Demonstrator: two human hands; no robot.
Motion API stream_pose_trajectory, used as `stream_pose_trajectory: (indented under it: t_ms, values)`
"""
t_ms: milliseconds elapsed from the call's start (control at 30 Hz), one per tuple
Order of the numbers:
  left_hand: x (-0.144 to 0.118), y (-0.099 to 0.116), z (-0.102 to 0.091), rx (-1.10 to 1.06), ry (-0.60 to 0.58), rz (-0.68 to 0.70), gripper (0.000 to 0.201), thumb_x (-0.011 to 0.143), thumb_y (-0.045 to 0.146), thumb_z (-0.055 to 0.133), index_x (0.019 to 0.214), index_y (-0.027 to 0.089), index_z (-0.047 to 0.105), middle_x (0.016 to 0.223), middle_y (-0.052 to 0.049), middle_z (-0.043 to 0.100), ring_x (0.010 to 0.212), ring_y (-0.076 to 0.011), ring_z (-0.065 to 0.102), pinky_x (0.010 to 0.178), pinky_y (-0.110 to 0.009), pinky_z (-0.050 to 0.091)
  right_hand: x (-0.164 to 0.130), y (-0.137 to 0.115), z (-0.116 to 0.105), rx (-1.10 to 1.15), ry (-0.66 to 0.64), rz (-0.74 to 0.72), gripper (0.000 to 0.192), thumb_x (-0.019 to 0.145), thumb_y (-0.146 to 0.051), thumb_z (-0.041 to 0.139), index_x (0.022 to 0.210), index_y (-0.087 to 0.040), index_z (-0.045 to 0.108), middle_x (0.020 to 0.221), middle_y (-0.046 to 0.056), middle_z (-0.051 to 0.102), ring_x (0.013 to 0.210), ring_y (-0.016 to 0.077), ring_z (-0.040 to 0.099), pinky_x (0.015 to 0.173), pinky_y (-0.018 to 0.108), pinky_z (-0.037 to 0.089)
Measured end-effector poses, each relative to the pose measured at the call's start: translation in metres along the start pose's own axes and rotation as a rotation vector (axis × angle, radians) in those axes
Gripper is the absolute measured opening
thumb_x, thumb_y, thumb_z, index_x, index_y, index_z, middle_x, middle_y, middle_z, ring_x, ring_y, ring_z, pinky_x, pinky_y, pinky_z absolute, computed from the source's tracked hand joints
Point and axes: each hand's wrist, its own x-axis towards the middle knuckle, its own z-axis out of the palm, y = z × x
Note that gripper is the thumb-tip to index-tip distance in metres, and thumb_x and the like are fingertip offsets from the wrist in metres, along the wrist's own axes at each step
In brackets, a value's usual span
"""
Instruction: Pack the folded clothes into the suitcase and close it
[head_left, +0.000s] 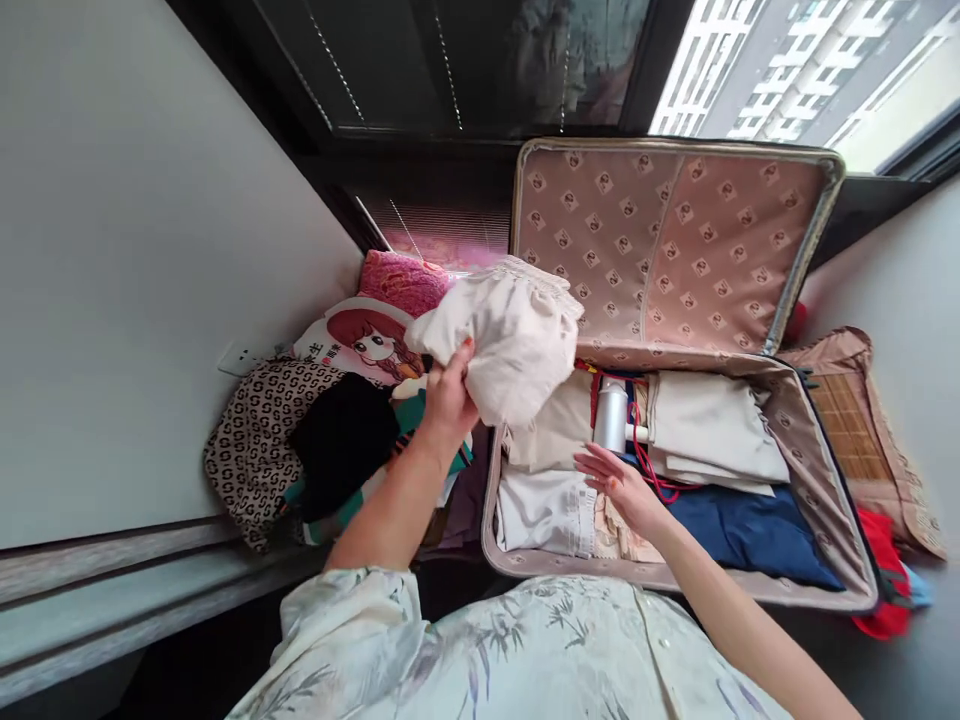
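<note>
Your left hand (448,397) has its grip closed on a bunched cream garment (506,335), thumb on top, fingers buried in the fabric. The garment is lifted clear, hanging over the left edge of the open suitcase (817,420), at 12 o'clock from your left hand.

Your right hand (619,485) is open, fingers spread and loosely extended, holding nothing. It hovers over the packed clothes; contact can't be confirmed. A white bottle (611,413) sits just at 12 o'clock from its fingertips, with a red cord (651,462) looping beside it. Folded beige cloth (712,425) lies at 2 o'clock, a navy item (750,530) at 4 o'clock, white folded pieces (544,510) at 9 o'clock.

The suitcase lid (667,245) stands upright, patterned lining showing. At 9 o'clock from your left hand: a cartoon-print pillow (360,340), a black garment (341,435), a patterned bag (259,430), all piled against the wall.
</note>
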Motion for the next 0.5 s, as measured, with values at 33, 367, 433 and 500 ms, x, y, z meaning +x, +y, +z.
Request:
stream_pose_trajectory:
  t_ms: [33,367,433,500]
  values:
    - [-0.027,-0.015,-0.002,0.013,-0.004,-0.018,0.028,0.086,0.028,0.077,0.111,0.020,0.070,0.105,-0.004,0.076,0.122,-0.0284,0.067,0.100,-0.039,0.058,0.008,-0.002,0.004,0.065,-0.047,0.003,0.110,0.072,-0.098,0.047,0.154,-0.025,0.046,0.145,0.022,0.061,0.132,0.0349,0.061,0.106,0.055,0.050]
    - [-0.205,-0.207,-0.048,0.180,0.195,-0.937,0.037,0.077,0.016,0.084,0.110,0.021,0.067,0.112,-0.012,0.075,0.112,-0.0294,0.073,0.096,-0.043,0.061,-0.001,0.106,-0.045,0.285,0.173,0.378,0.081,0.063,-0.062,0.084,0.129,-0.023,0.057,0.127,0.015,0.072,0.113,0.0349,0.070,0.093,0.051,0.059]
    - [-0.197,-0.206,-0.057,0.158,0.265,-0.999,0.035,0.077,0.011,0.083,0.108,0.017,0.067,0.104,-0.013,0.076,0.105,-0.0297,0.075,0.094,-0.045,0.062,-0.009,0.130,-0.043,0.148,0.271,0.351,0.075,0.055,-0.037,0.088,0.123,-0.025,0.057,0.130,0.012,0.071,0.116,0.0318,0.069,0.097,0.047,0.059]
    - [-0.181,-0.198,-0.068,0.167,0.386,-0.967,0.029,0.082,0.007,0.078,0.107,0.014,0.067,0.098,-0.011,0.076,0.097,-0.0256,0.076,0.090,-0.041,0.063,-0.011,0.144,-0.041,-0.088,0.362,0.231,0.073,0.055,-0.026,0.082,0.123,-0.024,0.056,0.138,0.011,0.066,0.128,0.0284,0.062,0.107,0.043,0.054]
